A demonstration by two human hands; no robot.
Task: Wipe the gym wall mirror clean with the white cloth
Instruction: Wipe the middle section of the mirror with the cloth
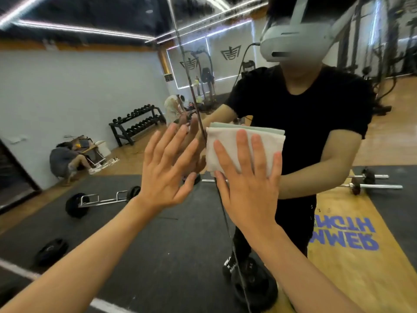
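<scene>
Right hand (250,190), fingers straight, presses the folded cloth (225,143), long axis horizontal, flat against the mirror (90,86). Left hand (164,175), fingers spread, lies against the glass just beside it. A barbell (99,199) shows in the reflection.

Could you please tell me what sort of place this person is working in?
A gym, most likely its free-weights area. The mirror reflects a dumbbell rack, a barbell lying on black mats, and what look like machines at the far right.
</scene>
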